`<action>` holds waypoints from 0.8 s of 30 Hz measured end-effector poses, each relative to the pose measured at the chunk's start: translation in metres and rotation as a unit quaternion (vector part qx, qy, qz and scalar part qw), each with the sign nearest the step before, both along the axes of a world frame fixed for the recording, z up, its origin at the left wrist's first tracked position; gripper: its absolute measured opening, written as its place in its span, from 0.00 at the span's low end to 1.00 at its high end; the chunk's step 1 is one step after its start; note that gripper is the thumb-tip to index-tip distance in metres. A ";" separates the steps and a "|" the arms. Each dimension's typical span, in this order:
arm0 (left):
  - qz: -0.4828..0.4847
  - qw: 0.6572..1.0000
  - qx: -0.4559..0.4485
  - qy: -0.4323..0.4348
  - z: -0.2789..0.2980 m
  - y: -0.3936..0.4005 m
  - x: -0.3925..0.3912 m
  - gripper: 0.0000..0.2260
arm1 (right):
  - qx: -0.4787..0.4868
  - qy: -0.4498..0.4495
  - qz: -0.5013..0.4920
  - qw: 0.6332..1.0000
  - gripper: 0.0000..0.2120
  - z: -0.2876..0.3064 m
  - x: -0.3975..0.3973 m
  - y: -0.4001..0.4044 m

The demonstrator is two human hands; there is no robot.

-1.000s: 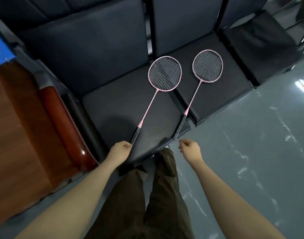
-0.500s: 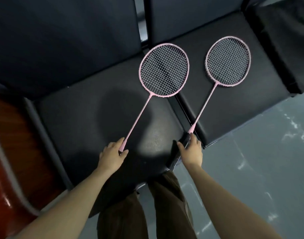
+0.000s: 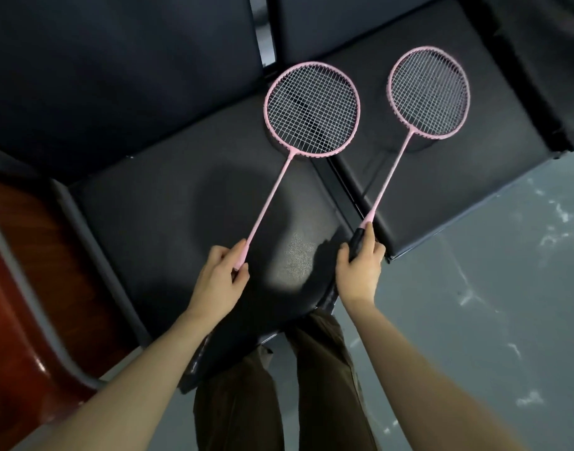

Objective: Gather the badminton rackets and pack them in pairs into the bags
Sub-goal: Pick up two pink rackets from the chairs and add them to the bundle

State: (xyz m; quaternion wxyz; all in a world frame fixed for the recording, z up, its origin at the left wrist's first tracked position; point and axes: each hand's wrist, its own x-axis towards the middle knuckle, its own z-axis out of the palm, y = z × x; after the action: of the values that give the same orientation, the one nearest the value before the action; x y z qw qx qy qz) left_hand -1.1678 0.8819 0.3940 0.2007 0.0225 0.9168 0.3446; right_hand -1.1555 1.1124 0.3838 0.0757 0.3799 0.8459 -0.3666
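Both hands point(image 3: 218, 281) point(image 3: 360, 270) have now gripped the pink rackets point(image 3: 311, 109) point(image 3: 428, 92).

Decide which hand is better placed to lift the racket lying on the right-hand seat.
Right. The right hand already grips that racket by its black handle; the left hand holds the other racket.

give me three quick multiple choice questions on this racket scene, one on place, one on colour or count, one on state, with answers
1. Where do the racket heads lie?
A. on the black seats
B. on the floor
C. in a bag

2. What colour are the frames?
A. blue
B. pink
C. yellow

3. What is the right hand doing?
A. hanging idle
B. pressing flat on the seat
C. gripping a handle

Answers: A, the left racket and right racket rest on the seats; B, both rims are pink; C, the right hand curls round the black grip, as the left hand does.
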 end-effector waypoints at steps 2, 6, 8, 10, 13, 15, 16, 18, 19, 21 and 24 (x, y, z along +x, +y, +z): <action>0.015 1.000 0.013 0.024 0.025 -0.002 0.002 0.20 | -0.018 0.020 -0.019 0.999 0.28 0.024 0.003 -0.009; 0.028 0.995 0.035 0.091 0.079 -0.015 0.015 0.18 | -0.022 0.052 -0.006 0.998 0.26 0.079 0.023 -0.041; 0.040 0.991 0.051 0.116 0.108 -0.027 0.029 0.19 | -0.016 0.071 0.009 0.997 0.26 0.111 0.041 -0.062; 0.054 0.987 0.066 0.133 0.137 -0.039 0.042 0.19 | -0.007 0.097 0.021 0.995 0.25 0.143 0.058 -0.082; 0.060 0.981 0.077 0.170 0.181 -0.064 0.063 0.19 | 0.000 0.141 0.047 0.989 0.25 0.192 0.079 -0.113; 0.059 0.976 0.075 0.197 0.208 -0.079 0.077 0.19 | -0.001 0.158 0.059 0.986 0.25 0.223 0.092 -0.131; 0.059 0.973 0.075 0.212 0.221 -0.087 0.083 0.19 | -0.004 0.168 0.065 0.984 0.25 0.236 0.099 -0.140; 0.062 0.967 0.075 0.237 0.246 -0.099 0.097 0.19 | -0.009 0.190 0.076 0.979 0.25 0.260 0.113 -0.153; 0.064 0.963 0.074 0.251 0.257 -0.104 0.105 0.18 | -0.009 0.201 0.083 0.976 0.25 0.270 0.121 -0.159; 0.072 0.954 0.076 0.281 0.277 -0.117 0.122 0.18 | -0.012 0.218 0.099 0.971 0.25 0.288 0.139 -0.172; 0.096 0.942 0.082 0.310 0.298 -0.137 0.153 0.18 | -0.019 0.244 0.128 0.961 0.26 0.306 0.169 -0.191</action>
State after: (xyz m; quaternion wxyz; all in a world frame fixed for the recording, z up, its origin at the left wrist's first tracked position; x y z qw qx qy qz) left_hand -1.0151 0.7448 0.6925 -0.1299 0.0561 0.8999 0.4124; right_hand -0.9867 0.9213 0.6903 -0.0796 0.1657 0.8733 -0.4511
